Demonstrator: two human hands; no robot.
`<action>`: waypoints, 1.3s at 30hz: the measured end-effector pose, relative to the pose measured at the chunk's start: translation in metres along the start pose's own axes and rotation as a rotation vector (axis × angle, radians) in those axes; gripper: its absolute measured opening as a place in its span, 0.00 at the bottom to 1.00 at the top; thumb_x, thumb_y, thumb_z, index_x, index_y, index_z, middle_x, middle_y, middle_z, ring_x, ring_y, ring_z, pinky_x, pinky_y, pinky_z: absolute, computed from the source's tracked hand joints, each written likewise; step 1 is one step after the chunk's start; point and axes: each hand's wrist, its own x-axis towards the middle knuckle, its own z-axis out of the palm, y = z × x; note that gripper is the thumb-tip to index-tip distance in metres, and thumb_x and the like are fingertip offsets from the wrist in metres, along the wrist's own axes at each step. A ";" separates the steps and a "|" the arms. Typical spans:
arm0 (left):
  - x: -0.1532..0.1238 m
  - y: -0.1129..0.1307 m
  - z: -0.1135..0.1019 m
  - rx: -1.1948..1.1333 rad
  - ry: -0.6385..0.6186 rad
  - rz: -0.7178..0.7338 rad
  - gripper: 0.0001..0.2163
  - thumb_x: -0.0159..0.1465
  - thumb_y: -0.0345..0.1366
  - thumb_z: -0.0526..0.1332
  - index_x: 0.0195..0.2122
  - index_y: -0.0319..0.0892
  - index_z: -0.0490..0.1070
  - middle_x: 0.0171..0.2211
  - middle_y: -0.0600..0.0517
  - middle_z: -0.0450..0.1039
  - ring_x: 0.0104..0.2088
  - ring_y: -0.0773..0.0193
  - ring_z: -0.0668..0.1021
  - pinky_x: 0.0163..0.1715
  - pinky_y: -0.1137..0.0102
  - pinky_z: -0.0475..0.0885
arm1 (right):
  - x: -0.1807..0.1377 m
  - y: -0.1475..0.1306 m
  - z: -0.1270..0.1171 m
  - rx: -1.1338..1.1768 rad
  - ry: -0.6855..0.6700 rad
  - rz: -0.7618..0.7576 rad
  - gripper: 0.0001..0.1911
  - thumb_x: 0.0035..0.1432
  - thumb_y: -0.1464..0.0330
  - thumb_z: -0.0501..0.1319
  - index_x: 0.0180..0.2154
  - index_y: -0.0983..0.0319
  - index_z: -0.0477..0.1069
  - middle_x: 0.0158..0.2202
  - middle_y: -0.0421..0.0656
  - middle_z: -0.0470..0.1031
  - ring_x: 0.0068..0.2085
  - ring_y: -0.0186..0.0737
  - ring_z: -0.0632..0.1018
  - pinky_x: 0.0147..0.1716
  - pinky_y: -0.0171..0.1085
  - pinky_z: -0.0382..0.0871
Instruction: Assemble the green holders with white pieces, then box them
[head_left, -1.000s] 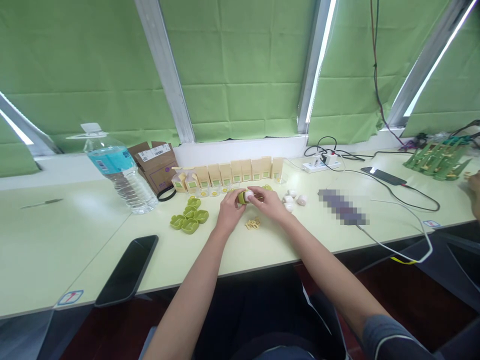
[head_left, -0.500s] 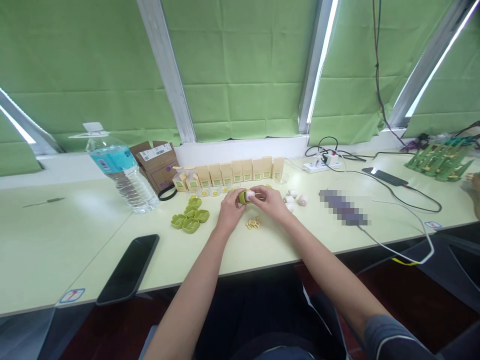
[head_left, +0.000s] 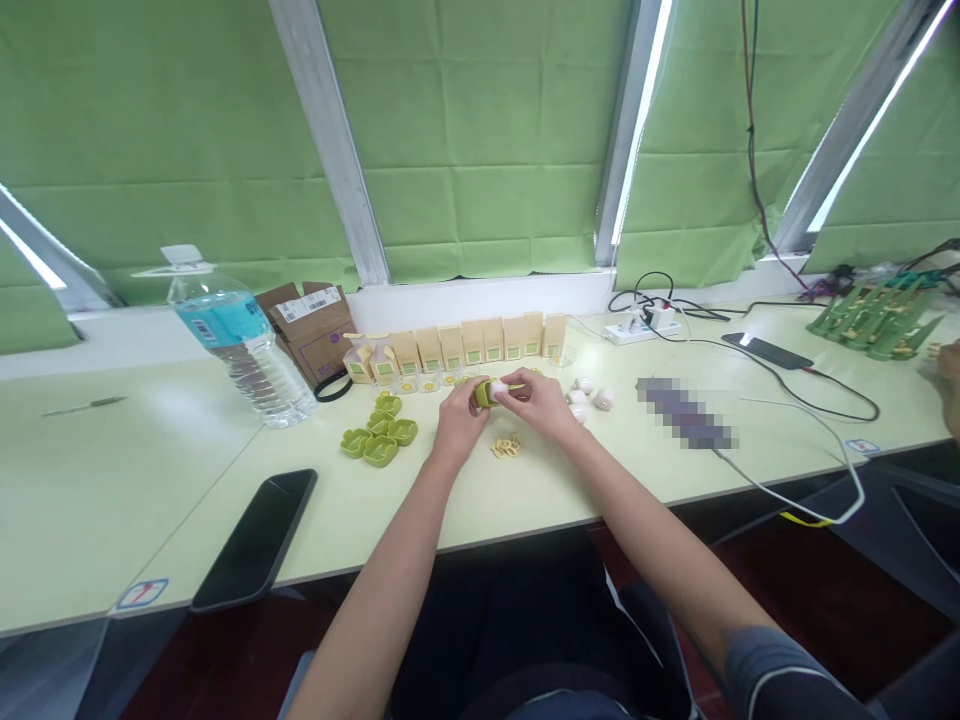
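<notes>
My left hand (head_left: 460, 418) is closed round a small green cup-like case (head_left: 483, 394), tilted on its side above the table. My right hand (head_left: 538, 402) pinches a small whitish round piece (head_left: 498, 391) at the mouth of that case. Just below the hands lies a little heap of pale yellow looped pieces (head_left: 506, 446). Several more green cases (head_left: 381, 450) sit clustered to the left of my left hand. Beyond my right wrist are several whitish round pieces (head_left: 603, 399). My fingers partly cover both held pieces.
A row of small cream boxes (head_left: 472, 342) stands behind my hands. At left are a large water bottle (head_left: 244, 345), a cardboard box (head_left: 311, 335) and a black phone (head_left: 259, 540). Cables, a power strip (head_left: 641, 328) and another phone (head_left: 766, 350) lie right; another person's hand (head_left: 951, 375) shows there.
Both hands stay in nearly the same spot, with the whitish piece held against the green case. The view has shifted very slightly.
</notes>
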 end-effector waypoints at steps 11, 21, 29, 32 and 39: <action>-0.001 0.001 0.001 -0.020 -0.010 -0.022 0.22 0.55 0.23 0.63 0.51 0.45 0.73 0.41 0.52 0.79 0.35 0.65 0.77 0.40 0.70 0.74 | 0.001 0.002 0.001 0.015 -0.006 -0.002 0.11 0.58 0.61 0.68 0.40 0.60 0.75 0.42 0.43 0.83 0.39 0.43 0.86 0.37 0.37 0.80; -0.002 -0.002 0.001 0.005 -0.024 0.006 0.20 0.57 0.25 0.64 0.51 0.45 0.74 0.44 0.51 0.79 0.36 0.64 0.78 0.42 0.68 0.75 | 0.002 0.004 0.002 0.022 -0.049 0.000 0.10 0.56 0.64 0.69 0.38 0.60 0.75 0.40 0.44 0.83 0.39 0.42 0.85 0.41 0.39 0.80; -0.006 -0.006 0.002 0.046 -0.062 0.070 0.20 0.59 0.26 0.62 0.54 0.45 0.73 0.46 0.49 0.79 0.39 0.61 0.79 0.44 0.65 0.75 | 0.004 0.000 0.000 -0.024 -0.105 0.016 0.09 0.56 0.67 0.69 0.40 0.61 0.78 0.39 0.44 0.84 0.40 0.44 0.85 0.43 0.42 0.80; -0.004 -0.004 0.002 0.047 -0.062 0.072 0.20 0.59 0.26 0.63 0.53 0.46 0.73 0.44 0.50 0.79 0.36 0.63 0.78 0.42 0.66 0.75 | 0.004 0.000 -0.001 -0.048 -0.099 0.023 0.11 0.56 0.67 0.69 0.42 0.60 0.78 0.41 0.44 0.84 0.41 0.44 0.85 0.44 0.43 0.80; -0.004 0.011 -0.001 -0.004 -0.081 0.030 0.22 0.58 0.26 0.61 0.55 0.45 0.69 0.39 0.52 0.78 0.33 0.65 0.77 0.42 0.67 0.74 | 0.005 0.006 -0.001 -0.055 0.003 -0.022 0.19 0.56 0.67 0.71 0.50 0.57 0.76 0.45 0.44 0.83 0.45 0.42 0.83 0.48 0.41 0.79</action>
